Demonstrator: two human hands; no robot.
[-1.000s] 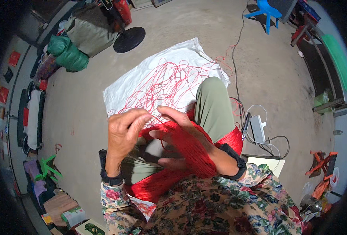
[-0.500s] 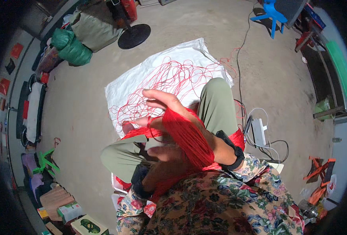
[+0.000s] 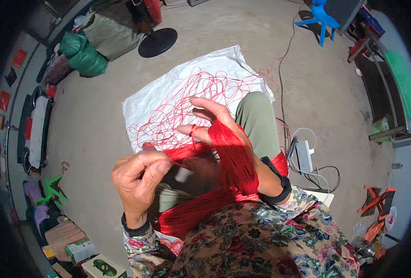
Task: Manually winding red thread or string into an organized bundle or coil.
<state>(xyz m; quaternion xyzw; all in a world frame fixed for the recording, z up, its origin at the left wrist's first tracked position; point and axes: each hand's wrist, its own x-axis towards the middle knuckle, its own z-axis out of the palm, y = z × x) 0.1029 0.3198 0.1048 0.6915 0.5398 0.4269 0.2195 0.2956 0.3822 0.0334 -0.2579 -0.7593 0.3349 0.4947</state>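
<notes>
A thick skein of red cord (image 3: 233, 153) wraps over my right hand (image 3: 214, 116), whose fingers stretch out, apart from one another. A thin red loop circles one of those fingers. Left of it, my left hand (image 3: 138, 178) is closed in a pinch, thumb against forefinger, on a strand of the cord that runs toward the right hand. More of the skein passes across my lap, beneath both hands. Beyond them, loose red cord (image 3: 210, 88) lies in tangled loops on a white sheet (image 3: 145, 102). Shadow hides the space between my hands.
My knee in green trousers (image 3: 258, 120) rises beside the sheet. A white box with cables (image 3: 303, 155) lies to the right. Farther off are a black round base (image 3: 158, 42), a green bag (image 3: 82, 55) and a blue chair (image 3: 323, 18). Boxes (image 3: 104, 268) stand at lower left.
My left hand has moved left and away from the skein, and its pinch on the strand now shows. My right hand has shifted slightly right and away from me, the skein still round it.
</notes>
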